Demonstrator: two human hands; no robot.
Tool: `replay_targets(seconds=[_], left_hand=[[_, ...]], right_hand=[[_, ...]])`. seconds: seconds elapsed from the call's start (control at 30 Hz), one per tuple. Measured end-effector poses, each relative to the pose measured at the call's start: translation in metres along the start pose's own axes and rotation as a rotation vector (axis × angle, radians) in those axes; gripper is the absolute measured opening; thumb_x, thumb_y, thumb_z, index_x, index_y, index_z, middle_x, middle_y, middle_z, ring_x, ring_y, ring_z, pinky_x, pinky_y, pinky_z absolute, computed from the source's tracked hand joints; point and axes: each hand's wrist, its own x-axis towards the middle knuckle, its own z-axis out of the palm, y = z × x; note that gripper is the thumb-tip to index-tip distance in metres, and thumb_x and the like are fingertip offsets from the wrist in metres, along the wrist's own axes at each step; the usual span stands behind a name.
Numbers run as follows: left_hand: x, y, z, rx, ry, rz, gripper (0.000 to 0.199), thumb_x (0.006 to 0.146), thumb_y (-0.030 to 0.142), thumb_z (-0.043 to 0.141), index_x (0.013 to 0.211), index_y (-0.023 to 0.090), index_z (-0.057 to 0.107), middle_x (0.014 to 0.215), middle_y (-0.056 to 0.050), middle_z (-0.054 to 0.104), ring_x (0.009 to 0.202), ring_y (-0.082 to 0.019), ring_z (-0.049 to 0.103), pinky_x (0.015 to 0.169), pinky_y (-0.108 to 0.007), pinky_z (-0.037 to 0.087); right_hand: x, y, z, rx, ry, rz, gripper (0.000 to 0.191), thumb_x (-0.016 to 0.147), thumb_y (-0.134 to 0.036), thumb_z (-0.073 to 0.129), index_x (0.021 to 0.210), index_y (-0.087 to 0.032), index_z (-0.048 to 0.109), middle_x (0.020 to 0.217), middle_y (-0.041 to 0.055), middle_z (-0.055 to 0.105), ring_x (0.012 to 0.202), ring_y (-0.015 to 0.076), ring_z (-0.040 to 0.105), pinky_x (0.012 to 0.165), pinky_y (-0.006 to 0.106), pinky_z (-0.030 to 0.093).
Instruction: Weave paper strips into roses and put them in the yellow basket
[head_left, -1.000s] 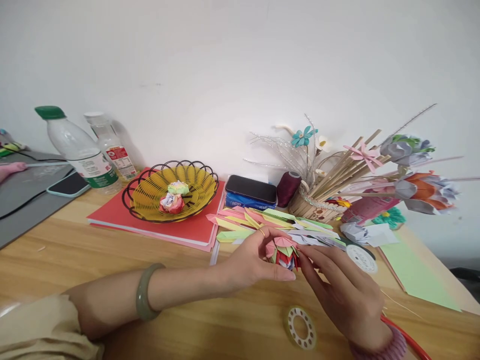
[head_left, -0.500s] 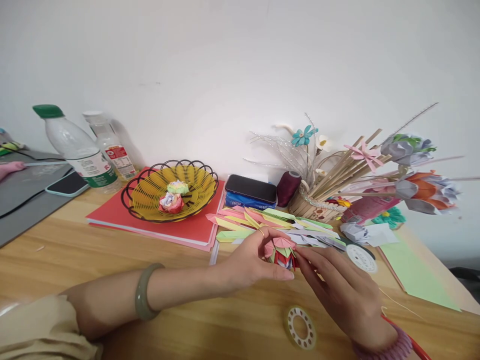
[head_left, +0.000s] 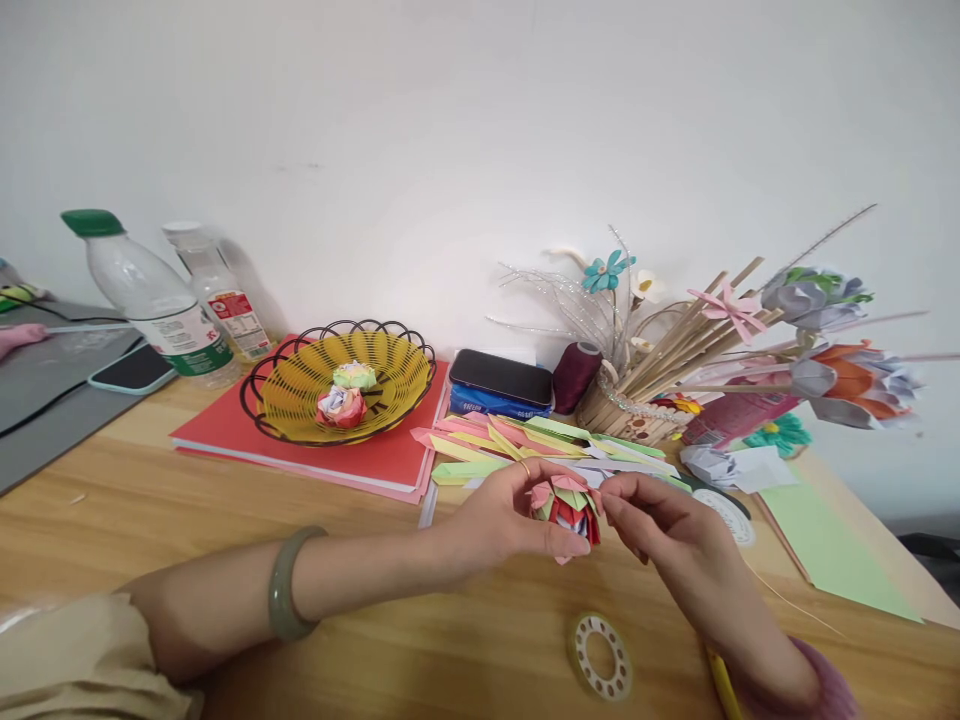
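A folded paper flower (head_left: 568,507) in pink, pale green, red and white is held above the wooden table. My left hand (head_left: 517,520) wraps round its left side, with the thumb below and fingers behind. At the flower's right edge, the thumb and forefinger of my right hand (head_left: 667,535) pinch a pink petal tip. Just behind the hands lies a pile of folded paper strips (head_left: 480,440) in pink, yellow, green and white. A roll of clear tape (head_left: 600,655) rests on the table nearer to me.
Two small paper flowers (head_left: 341,405) lie in a yellow woven basket (head_left: 262,400) on red paper (head_left: 217,440). Bottles (head_left: 165,310) stand at left. A phone (head_left: 501,377) tops a blue pack. A holder (head_left: 637,410) carries sticks and flowers; green paper (head_left: 840,560) lies right.
My right hand has turned and its fingers have shifted along the flower's right edge. The flower has tilted slightly, showing more of its red and green layers. My left hand keeps its hold.
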Motion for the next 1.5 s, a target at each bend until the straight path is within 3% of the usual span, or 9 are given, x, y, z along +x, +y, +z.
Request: replay_targets(seconds=[0.1, 0.2, 0.37, 0.47, 0.63, 1.0, 1.23, 1.37, 1.5], left_hand=[[0.000, 0.001, 0.000, -0.040, -0.023, -0.001, 0.045, 0.055, 0.018, 0.076, 0.094, 0.015, 0.053, 0.075, 0.000, 0.060, 0.059, -0.008, 0.052, 0.056, -0.023, 0.041], [0.000, 0.000, 0.000, -0.049, -0.015, 0.004, 0.044, 0.058, 0.022, 0.075, 0.096, 0.015, 0.054, 0.073, 0.000, 0.060, 0.059, -0.007, 0.052, 0.055, -0.022, 0.039], [-0.001, 0.002, 0.002, -0.043, 0.059, -0.027, 0.045, 0.056, 0.028, 0.076, 0.094, 0.015, 0.056, 0.071, 0.001, 0.060, 0.058, -0.007, 0.053, 0.055, -0.021, 0.038], [-0.001, 0.003, 0.001, -0.055, 0.078, -0.061, 0.047, 0.054, 0.033, 0.077, 0.091, 0.014, 0.056, 0.071, 0.000, 0.060, 0.059, -0.008, 0.054, 0.059, -0.024, 0.041], [-0.001, 0.002, -0.001, -0.075, 0.042, -0.068, 0.050, 0.055, 0.041, 0.075, 0.094, 0.015, 0.056, 0.074, -0.002, 0.061, 0.058, -0.011, 0.058, 0.059, -0.027, 0.045], [-0.001, 0.003, -0.004, -0.123, -0.036, -0.070, 0.043, 0.066, 0.051, 0.062, 0.086, 0.013, 0.062, 0.069, -0.004, 0.061, 0.055, -0.012, 0.059, 0.054, -0.024, 0.046], [-0.001, 0.005, -0.003, -0.083, -0.004, -0.037, 0.044, 0.067, 0.054, 0.060, 0.080, 0.012, 0.063, 0.073, -0.005, 0.060, 0.060, -0.011, 0.055, 0.058, -0.025, 0.045], [-0.001, 0.006, -0.003, -0.048, 0.047, -0.013, 0.044, 0.066, 0.054, 0.061, 0.084, 0.014, 0.062, 0.078, -0.005, 0.060, 0.067, -0.011, 0.053, 0.059, -0.023, 0.041], [0.000, 0.005, -0.002, -0.099, 0.093, -0.025, 0.038, 0.065, 0.045, 0.067, 0.088, 0.016, 0.058, 0.085, -0.004, 0.060, 0.071, -0.011, 0.053, 0.063, -0.024, 0.043]], right_hand=[[0.003, 0.002, -0.003, 0.264, -0.056, 0.215, 0.026, 0.074, -0.041, 0.056, 0.065, -0.017, 0.054, 0.049, -0.0053, 0.039, 0.042, 0.0063, 0.030, 0.039, 0.020, 0.023], [0.003, 0.000, -0.002, 0.301, 0.001, 0.156, 0.027, 0.075, -0.042, 0.057, 0.064, -0.018, 0.052, 0.050, -0.0052, 0.039, 0.044, 0.0066, 0.030, 0.041, 0.020, 0.024], [0.000, -0.012, 0.000, 0.170, 0.012, -0.004, 0.020, 0.070, -0.038, 0.063, 0.069, -0.019, 0.058, 0.062, -0.0005, 0.054, 0.055, 0.0106, 0.045, 0.048, 0.022, 0.036], [0.000, -0.012, 0.000, 0.224, -0.059, 0.079, 0.024, 0.070, -0.039, 0.063, 0.062, -0.018, 0.055, 0.054, -0.0029, 0.047, 0.049, 0.0081, 0.039, 0.044, 0.021, 0.031], [0.001, -0.009, -0.001, 0.514, -0.245, 0.320, 0.033, 0.069, -0.042, 0.064, 0.058, -0.016, 0.047, 0.047, -0.0078, 0.033, 0.042, 0.0034, 0.021, 0.039, 0.019, 0.015], [0.002, -0.011, -0.002, 0.627, -0.325, 0.321, 0.034, 0.069, -0.043, 0.064, 0.057, -0.015, 0.047, 0.051, -0.0057, 0.036, 0.043, 0.0036, 0.022, 0.040, 0.020, 0.013], [0.003, -0.005, 0.000, 0.571, -0.163, 0.259, 0.032, 0.073, -0.041, 0.061, 0.059, -0.016, 0.048, 0.053, -0.0048, 0.038, 0.045, 0.0051, 0.024, 0.041, 0.021, 0.019], [-0.003, -0.005, 0.001, 0.390, -0.006, 0.128, 0.032, 0.075, -0.045, 0.057, 0.061, -0.017, 0.048, 0.051, -0.0052, 0.036, 0.046, 0.0063, 0.026, 0.041, 0.021, 0.021], [-0.008, -0.009, 0.003, 0.145, 0.072, -0.025, 0.027, 0.077, -0.042, 0.056, 0.064, -0.019, 0.051, 0.052, -0.0047, 0.039, 0.047, 0.0076, 0.033, 0.041, 0.020, 0.027]])
